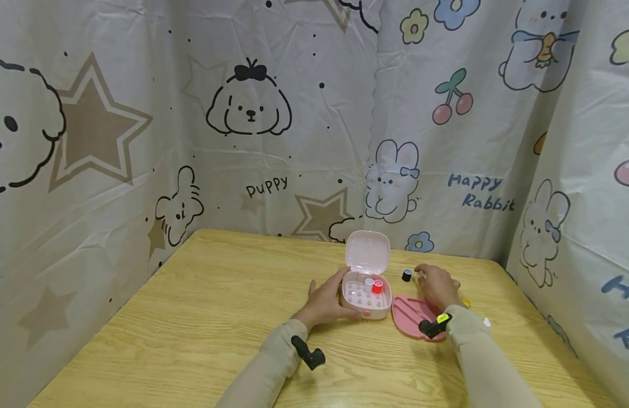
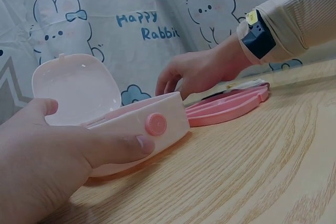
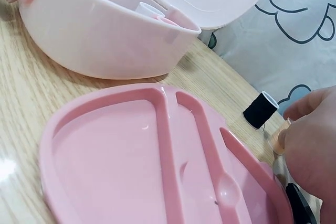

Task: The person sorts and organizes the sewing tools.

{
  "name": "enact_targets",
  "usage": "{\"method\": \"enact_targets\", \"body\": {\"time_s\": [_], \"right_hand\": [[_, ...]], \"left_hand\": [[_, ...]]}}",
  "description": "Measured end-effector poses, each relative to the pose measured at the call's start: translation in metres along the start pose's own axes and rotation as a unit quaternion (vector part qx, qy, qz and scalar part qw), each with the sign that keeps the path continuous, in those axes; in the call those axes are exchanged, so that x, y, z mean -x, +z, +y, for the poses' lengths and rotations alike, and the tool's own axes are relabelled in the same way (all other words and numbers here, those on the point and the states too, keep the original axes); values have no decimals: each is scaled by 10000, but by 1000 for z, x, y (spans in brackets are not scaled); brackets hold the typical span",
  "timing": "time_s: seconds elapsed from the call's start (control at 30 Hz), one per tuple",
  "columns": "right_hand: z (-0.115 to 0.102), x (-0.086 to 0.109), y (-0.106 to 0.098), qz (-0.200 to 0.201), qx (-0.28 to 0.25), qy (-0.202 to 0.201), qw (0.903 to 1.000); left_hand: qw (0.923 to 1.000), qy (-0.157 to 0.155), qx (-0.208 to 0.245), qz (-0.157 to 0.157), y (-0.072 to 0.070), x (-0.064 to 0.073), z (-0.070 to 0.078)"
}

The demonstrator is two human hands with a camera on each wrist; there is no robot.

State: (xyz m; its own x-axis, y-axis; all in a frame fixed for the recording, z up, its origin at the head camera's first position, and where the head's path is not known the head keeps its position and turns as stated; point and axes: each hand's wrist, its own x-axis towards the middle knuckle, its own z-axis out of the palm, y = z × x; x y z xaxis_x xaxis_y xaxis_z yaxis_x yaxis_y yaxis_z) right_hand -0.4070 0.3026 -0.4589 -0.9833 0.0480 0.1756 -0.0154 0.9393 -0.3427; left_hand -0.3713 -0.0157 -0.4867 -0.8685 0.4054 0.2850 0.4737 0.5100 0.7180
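Observation:
My left hand (image 1: pixel 326 304) grips the side of a pale pink sewing box (image 1: pixel 378 313), thumb along the front by its round pink button (image 2: pixel 156 124). Its lid (image 1: pixel 368 253) stands raised. Inside, a white spool (image 1: pixel 368 284) and a red spool (image 1: pixel 378 287) sit among rows of small pegs. Right of the box, my right hand (image 1: pixel 438 288) reaches past a pink divided tray (image 3: pixel 110 150). Its fingers pinch a pale orange thread spool (image 3: pixel 279 139), partly hidden by the hand. Close by on the table stands a black thread spool (image 3: pixel 261 109).
Beyond the right wrist lie a small yellow item (image 1: pixel 466 304) and a small white item (image 1: pixel 486 322). A black item (image 3: pixel 300 203) shows at the tray's edge. Printed curtains (image 1: pixel 273 187) hang behind the wooden table (image 1: pixel 192 317) and at both sides.

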Motion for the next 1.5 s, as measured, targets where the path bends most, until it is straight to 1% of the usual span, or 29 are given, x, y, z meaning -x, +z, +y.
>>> {"method": "enact_targets", "body": {"time_s": [0.13, 0.4, 0.57, 0.9, 1.13, 1.23, 1.4, 1.5], "right_hand": [[2, 2, 0, 48, 2, -25, 10000], [5, 5, -1, 304, -103, -125, 9994], [5, 3, -2, 476, -55, -223, 9986], [5, 2, -13, 694, 21, -449, 9966], [-1, -2, -24, 892, 4, -605, 9942], [-5, -3, -26, 944, 9, -721, 9929], [-10, -4, -28, 948, 59, -760, 9926], [-12, -3, -30, 1010, 86, -849, 9912]], "left_hand": [[10000, -17, -26, 1, 1, 1, 0], [10000, -15, -16, -17, 1, 1, -1], [10000, -13, -15, -11, 0, 0, -1], [10000, -49, -42, -45, -1, 1, 1], [10000, -28, -63, -53, -2, 1, 2], [10000, -15, -78, -40, -3, 0, 1], [10000, 6, -53, -45, -3, 1, 2], [10000, 7, -54, -43, -2, 1, 3]]}}
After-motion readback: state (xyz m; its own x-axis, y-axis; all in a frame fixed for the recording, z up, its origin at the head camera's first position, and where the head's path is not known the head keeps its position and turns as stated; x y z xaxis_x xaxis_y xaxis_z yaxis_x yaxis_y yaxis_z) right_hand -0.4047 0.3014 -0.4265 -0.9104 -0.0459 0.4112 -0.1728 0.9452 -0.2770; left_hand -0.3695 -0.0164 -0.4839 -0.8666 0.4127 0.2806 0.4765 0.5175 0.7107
